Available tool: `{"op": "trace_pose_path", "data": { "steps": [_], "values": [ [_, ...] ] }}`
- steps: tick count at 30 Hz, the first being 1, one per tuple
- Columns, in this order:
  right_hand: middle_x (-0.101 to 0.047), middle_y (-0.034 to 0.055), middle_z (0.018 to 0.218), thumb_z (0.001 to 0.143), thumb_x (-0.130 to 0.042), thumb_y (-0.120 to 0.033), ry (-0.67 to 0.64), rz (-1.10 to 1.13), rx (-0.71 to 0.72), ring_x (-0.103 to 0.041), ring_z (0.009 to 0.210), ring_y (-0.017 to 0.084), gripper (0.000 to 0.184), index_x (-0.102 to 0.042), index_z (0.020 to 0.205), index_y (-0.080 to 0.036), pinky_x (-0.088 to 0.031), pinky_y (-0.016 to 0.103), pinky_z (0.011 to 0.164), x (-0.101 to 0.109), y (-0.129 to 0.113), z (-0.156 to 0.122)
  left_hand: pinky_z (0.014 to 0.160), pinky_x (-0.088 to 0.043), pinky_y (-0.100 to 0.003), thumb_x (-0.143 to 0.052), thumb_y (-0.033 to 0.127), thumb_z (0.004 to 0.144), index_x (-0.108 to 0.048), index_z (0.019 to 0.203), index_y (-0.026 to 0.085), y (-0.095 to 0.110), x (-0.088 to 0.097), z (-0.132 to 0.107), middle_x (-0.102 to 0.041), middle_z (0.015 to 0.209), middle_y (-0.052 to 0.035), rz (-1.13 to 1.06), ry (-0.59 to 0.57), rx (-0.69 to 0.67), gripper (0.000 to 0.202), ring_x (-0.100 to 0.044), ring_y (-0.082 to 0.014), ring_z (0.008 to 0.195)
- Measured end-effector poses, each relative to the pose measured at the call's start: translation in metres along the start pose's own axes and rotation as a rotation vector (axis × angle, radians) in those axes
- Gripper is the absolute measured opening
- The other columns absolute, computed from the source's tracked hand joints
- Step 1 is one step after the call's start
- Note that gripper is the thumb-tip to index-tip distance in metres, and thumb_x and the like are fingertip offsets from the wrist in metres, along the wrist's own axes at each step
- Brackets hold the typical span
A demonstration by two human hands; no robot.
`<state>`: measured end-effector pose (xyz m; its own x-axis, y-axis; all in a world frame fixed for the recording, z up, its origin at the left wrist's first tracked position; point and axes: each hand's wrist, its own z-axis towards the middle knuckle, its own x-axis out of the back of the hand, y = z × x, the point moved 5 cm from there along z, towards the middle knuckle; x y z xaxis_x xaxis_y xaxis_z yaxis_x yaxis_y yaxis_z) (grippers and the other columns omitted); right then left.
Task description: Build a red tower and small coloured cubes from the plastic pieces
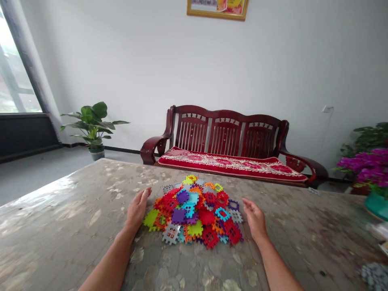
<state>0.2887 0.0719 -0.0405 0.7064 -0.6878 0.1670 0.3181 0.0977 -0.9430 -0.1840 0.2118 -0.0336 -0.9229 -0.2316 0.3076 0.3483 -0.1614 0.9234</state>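
Note:
A heap of interlocking plastic building tiles [207, 216] lies on the table in front of me, in red, purple, orange, blue, lime and grey. Some tiles are solid squares and others have window-like cutouts. My left hand [138, 208] rests on its edge at the heap's left side, fingers stretched forward, near a lime tile [150, 220]. On the right side, my right hand [255, 218] is held with fingers extended, close to a grey tile [235, 216]. Both hands hold nothing.
The table [75, 226] has a patterned grey-brown cover. Behind it stands a dark red wooden bench [227, 133] with a red floral cushion [230, 163]. A potted plant [95, 123] is at far left, purple flowers [368, 167] at right. A small grey piece [314, 191] lies near the far edge.

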Motion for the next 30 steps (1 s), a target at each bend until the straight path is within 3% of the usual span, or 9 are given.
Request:
{"op": "trace_pose_path", "data": {
  "steps": [5, 10, 14, 19, 25, 30],
  "values": [
    [-0.075, 0.0101, 0.088, 0.07, -0.062, -0.054, -0.154, -0.035, 0.021, -0.067, 0.08, 0.027, 0.045, -0.072, 0.093, -0.017, -0.055, 0.039, 0.074, -0.009, -0.014, -0.009, 0.079, -0.056, -0.035, -0.043, 0.056, 0.081, -0.066, 0.098, 0.015, 0.003, 0.014, -0.007, -0.074, 0.083, -0.0066, -0.091, 0.073, 0.054, 0.05, -0.071, -0.0218, 0.08],
    [-0.074, 0.0084, 0.095, 0.074, -0.063, -0.055, -0.38, -0.186, 0.169, -0.063, 0.077, 0.022, 0.046, -0.072, 0.099, -0.018, -0.053, 0.036, 0.075, -0.029, -0.031, -0.023, 0.053, -0.046, -0.026, -0.041, 0.048, 0.079, -0.068, 0.089, 0.019, 0.02, 0.008, -0.001, -0.064, 0.066, 0.0005, 0.186, 0.044, 0.038, 0.04, -0.058, -0.0147, 0.051],
    [-0.07, 0.0062, 0.11, 0.074, -0.066, -0.051, -0.498, -0.382, 0.253, -0.062, 0.092, 0.023, 0.047, -0.069, 0.112, -0.024, -0.051, 0.037, 0.085, -0.038, -0.043, -0.033, 0.052, -0.041, -0.025, -0.039, 0.048, 0.081, -0.07, 0.092, 0.021, 0.019, 0.005, 0.007, -0.06, 0.063, 0.0018, 0.304, 0.027, 0.001, 0.043, -0.056, -0.0146, 0.052],
    [-0.067, 0.0066, 0.115, 0.07, -0.07, -0.04, -0.504, -0.52, 0.313, -0.061, 0.103, 0.025, 0.045, -0.069, 0.113, -0.025, -0.048, 0.039, 0.094, -0.042, -0.049, -0.037, 0.054, -0.041, -0.025, -0.039, 0.051, 0.081, -0.07, 0.094, 0.021, 0.014, 0.002, 0.011, -0.061, 0.064, 0.0024, 0.288, -0.003, 0.001, 0.045, -0.056, -0.0146, 0.053],
    [-0.071, 0.0062, 0.108, 0.076, -0.066, -0.04, -0.449, -0.408, 0.265, -0.065, 0.089, 0.022, 0.038, -0.069, 0.11, -0.024, -0.051, 0.038, 0.088, -0.044, -0.044, -0.039, 0.052, -0.042, -0.024, -0.042, 0.053, 0.078, -0.069, 0.095, 0.02, 0.017, -0.002, 0.009, -0.063, 0.063, 0.0022, 0.198, -0.026, 0.039, 0.046, -0.055, -0.0143, 0.05],
    [-0.071, 0.0094, 0.113, 0.076, -0.067, -0.046, -0.452, -0.192, 0.21, -0.066, 0.09, 0.023, 0.049, -0.065, 0.118, -0.022, -0.053, 0.037, 0.08, -0.045, -0.045, -0.038, 0.052, -0.043, -0.024, -0.042, 0.053, 0.078, -0.068, 0.095, 0.02, 0.016, -0.003, 0.009, -0.063, 0.065, 0.002, 0.177, -0.034, 0.044, 0.045, -0.056, -0.0142, 0.052]
  ]
}}
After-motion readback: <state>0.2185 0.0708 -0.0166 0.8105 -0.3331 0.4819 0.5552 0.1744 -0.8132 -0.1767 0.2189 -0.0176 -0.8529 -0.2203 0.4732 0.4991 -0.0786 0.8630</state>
